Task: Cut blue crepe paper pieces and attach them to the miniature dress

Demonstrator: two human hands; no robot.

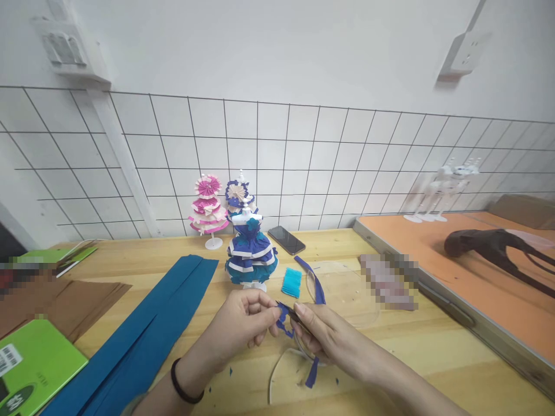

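Above the table [247, 370], my left hand [249, 319] pinches the ragged blue paper [284, 325], its cutting seemingly unfinished, while my right hand [323, 335] grips the scissors [289, 312] against it. Behind, the blue dress [248, 246] already stands tiered and trimmed with white.

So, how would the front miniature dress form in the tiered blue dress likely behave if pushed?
The dress form might tip fairly easily, since its skirt spreads wider than the white base. It is probably light for its size, given how thin its ruffles look. Those would likely bend or crush, as their edges jut out.
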